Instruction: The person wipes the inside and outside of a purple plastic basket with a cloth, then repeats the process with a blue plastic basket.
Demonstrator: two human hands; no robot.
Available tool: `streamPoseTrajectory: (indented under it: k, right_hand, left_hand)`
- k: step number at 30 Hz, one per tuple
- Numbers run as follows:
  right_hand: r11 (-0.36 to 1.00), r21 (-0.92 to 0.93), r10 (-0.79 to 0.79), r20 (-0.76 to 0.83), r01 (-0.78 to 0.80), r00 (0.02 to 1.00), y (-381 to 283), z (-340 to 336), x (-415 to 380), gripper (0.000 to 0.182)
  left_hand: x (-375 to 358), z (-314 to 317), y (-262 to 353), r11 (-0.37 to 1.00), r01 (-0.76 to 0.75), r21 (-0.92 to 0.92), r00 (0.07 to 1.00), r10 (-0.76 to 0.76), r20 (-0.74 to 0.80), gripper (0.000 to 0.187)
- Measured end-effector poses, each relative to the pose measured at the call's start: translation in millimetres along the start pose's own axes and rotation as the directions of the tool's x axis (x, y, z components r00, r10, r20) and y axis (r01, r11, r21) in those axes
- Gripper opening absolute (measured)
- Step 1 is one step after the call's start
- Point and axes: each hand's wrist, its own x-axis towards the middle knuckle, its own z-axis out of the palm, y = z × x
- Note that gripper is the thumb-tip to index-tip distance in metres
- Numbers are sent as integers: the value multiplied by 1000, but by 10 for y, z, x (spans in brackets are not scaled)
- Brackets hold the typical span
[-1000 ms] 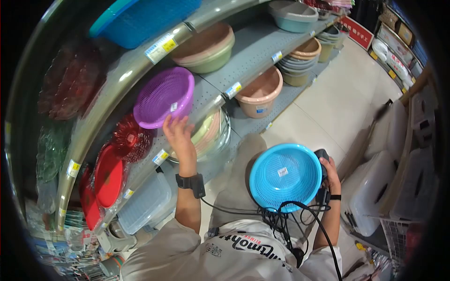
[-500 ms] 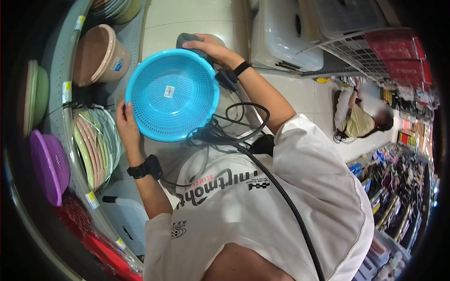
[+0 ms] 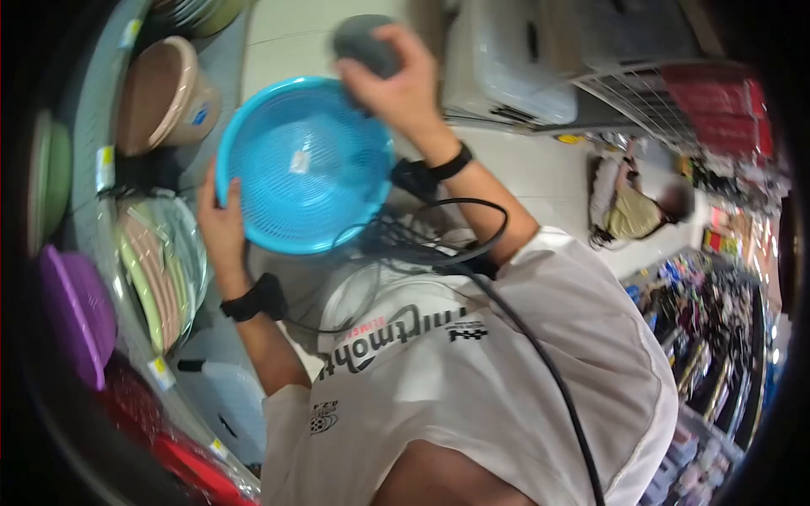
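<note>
A round blue perforated basket [image 3: 308,198] with a small white label inside is in front of my chest. My left hand [image 3: 222,228] grips its left rim, thumb at the edge. Above the basket's upper right rim, my right hand [image 3: 401,80] holds a dark grey rounded object [image 3: 364,44], blurred by motion; what it is cannot be made out. Black cables [image 3: 472,253] hang between the basket and my white shirt.
Shelves at the left carry a beige bucket [image 3: 160,97], stacked green and pink basins [image 3: 152,274] and a purple basket [image 3: 80,312]. Clear plastic boxes [image 3: 515,67] stand at the upper right, beside a wire rack [image 3: 629,93]. A person [image 3: 633,211] is farther off at the right.
My right hand has moved up, away from the basket's rim, raising the grey object with it. My left hand still holds the basket, which has shifted slightly left.
</note>
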Motion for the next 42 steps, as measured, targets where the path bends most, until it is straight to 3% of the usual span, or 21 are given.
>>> streamPoseTrajectory:
  k: [1,3,5,7,10,14,15,16,17,19,21,23,25,26,27,32,33,34,39,41,42]
  right_hand:
    - [980,-188,88,136,-61,987,-7,5,-24,40]
    - [939,-212,-175,386,272,906,55,110,-14,43]
    - [863,-324,-130,600,388,789,139,269,-104,40]
    - [722,-438,2,775,535,632,535,435,-248,34]
    - [598,-638,477,770,485,424,771,562,-506,26]
    - [568,-645,556,758,511,339,645,786,-662,32]
    - [630,-619,599,772,470,214,523,804,-663,35]
    - [680,-601,630,772,419,85,442,794,-658,38]
    - [761,-511,532,844,399,68,562,850,-763,42]
    - [776,-499,497,860,385,112,667,934,-870,41]
    - [787,-531,492,847,314,200,749,984,-843,42]
    - [788,-544,498,838,287,221,758,964,-752,51]
    - [751,-577,454,804,320,385,849,1029,-714,66]
    - [735,-595,458,789,326,409,834,1027,-698,70]
    - [750,-616,508,769,241,387,730,1022,-655,67]
    - [680,-581,470,814,447,342,896,1040,-777,51]
    - [682,-570,479,822,459,308,924,1114,-738,49]
    - [652,-597,492,802,467,339,916,1141,-695,46]
    - [595,-670,485,740,444,466,1047,1059,-646,38]
    - [582,-680,527,733,446,429,1010,1034,-674,32]
    - [539,-684,579,724,491,375,964,1036,-683,27]
  left_hand:
    - [71,2,-53,999,-15,-39,999,16,30,51]
    - [214,-8,-161,990,13,-142,993,3,118,51]
    - [328,-46,-183,992,117,-48,977,-106,185,52]
    - [337,-22,-123,999,28,-30,989,-23,143,51]
    - [287,9,-152,1000,8,6,992,-9,127,50]
    - [131,142,-211,970,81,-230,997,-78,23,50]
    - [94,151,-299,971,80,-224,997,-78,17,50]
    - [72,182,-387,925,89,-369,996,-92,9,50]
    - [94,231,-398,854,90,-513,995,-101,7,51]
    - [110,213,-415,880,49,-473,999,-52,5,52]
    - [121,256,-498,721,187,-667,981,-169,93,52]
    - [139,290,-551,700,174,-692,985,-132,113,53]
    - [177,215,-772,912,78,-404,997,-66,43,57]
    - [174,190,-787,949,59,-309,998,-55,20,58]
    - [186,64,-721,954,43,-295,999,-48,-10,58]
    - [155,376,-513,881,192,-433,980,-152,124,51]
    - [174,307,-543,892,212,-401,977,-181,114,49]
    - [154,303,-519,977,15,-212,999,-8,34,47]
    - [114,324,-563,995,3,-102,1000,-3,1,43]
    - [91,307,-441,994,-4,113,1000,5,-5,42]
    - [78,353,-464,999,-21,36,998,23,-59,39]
